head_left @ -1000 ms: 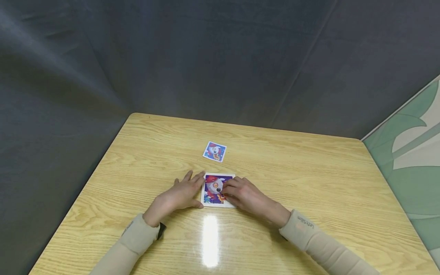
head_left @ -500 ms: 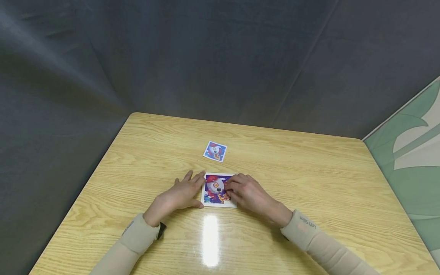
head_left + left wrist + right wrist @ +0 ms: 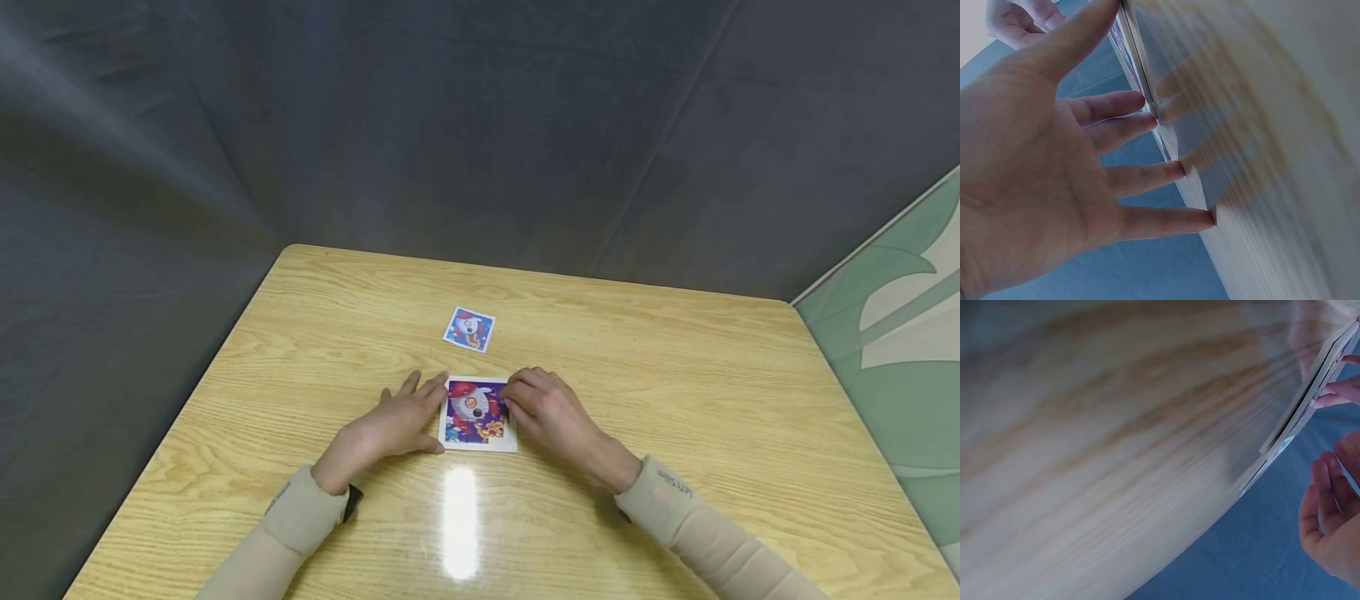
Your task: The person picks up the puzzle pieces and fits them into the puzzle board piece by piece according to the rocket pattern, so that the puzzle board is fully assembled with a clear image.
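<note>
A white-framed picture puzzle (image 3: 468, 410), showing a rocket on a purple ground, lies flat on the wooden table. Along its left side rests my left hand (image 3: 393, 423), fingers spread and the thumb at the lower left corner. The left wrist view shows the left palm (image 3: 1041, 181) with fingertips down at the puzzle's edge and on the table. My right hand (image 3: 551, 412) is over the puzzle's right edge, its bent fingertips gathered at the upper right of the picture. In the right wrist view the right fingers (image 3: 1329, 500) are curled. I cannot tell whether they pinch a piece.
Beyond the puzzle lies a small card (image 3: 469, 330) with the same rocket picture. Bare white frame shows at the puzzle's lower right. A dark curtain (image 3: 480, 142) hangs behind the table (image 3: 675, 375), and a green leaf-patterned panel (image 3: 900, 358) stands at the right.
My right hand has shifted right and slightly away, from over the rocket's right part to the puzzle's right edge. More of the flame and red area shows. The left hand stays in place.
</note>
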{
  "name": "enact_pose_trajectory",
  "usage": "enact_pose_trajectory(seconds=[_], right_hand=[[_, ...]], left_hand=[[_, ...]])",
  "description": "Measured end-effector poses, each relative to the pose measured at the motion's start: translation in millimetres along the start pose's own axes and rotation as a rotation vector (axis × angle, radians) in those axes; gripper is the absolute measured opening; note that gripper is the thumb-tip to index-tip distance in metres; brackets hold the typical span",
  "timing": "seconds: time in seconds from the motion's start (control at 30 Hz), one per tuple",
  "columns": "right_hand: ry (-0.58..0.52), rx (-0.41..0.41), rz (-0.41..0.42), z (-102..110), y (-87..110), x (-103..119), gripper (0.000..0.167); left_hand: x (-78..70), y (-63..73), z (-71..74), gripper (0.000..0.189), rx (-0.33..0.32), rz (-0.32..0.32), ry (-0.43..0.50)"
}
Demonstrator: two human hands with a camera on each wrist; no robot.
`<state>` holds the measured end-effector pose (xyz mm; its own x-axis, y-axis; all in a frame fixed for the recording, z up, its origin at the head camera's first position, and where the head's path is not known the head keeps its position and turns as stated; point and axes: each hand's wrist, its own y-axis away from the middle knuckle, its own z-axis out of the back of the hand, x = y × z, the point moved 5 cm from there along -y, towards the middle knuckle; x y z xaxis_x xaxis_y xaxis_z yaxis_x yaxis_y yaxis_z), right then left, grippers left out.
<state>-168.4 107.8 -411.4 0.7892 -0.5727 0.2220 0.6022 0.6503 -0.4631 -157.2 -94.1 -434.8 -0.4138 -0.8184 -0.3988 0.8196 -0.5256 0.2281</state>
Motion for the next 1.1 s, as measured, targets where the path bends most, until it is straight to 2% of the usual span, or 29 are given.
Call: enact_pose_trajectory(seconds=[0.27,0.47,0.8,1.1], right_hand=[[0.001,0.002,-0.006,-0.5,0.0,0.3,0.012],[0.0,0.008,-0.01,-0.2,1.3,-1.1,0.011],[0.013,-0.049,0.014,5.0,12.2,-5.2,0.007],[-0.009,-0.068,-0.035,18.1,23.8,-4.8,0.008]], left_hand=[[-0.4,1.3,0.6,0.073,-0.005,-0.005,-0.004],[-0.3,0.9,0.6,0.081,0.008,0.003,0.0],[0.6,-0.1,2.4,0.083,0.027,0.009,0.0],[-1.9,1.7,1.1,0.084,0.021,0.0,0.019]])
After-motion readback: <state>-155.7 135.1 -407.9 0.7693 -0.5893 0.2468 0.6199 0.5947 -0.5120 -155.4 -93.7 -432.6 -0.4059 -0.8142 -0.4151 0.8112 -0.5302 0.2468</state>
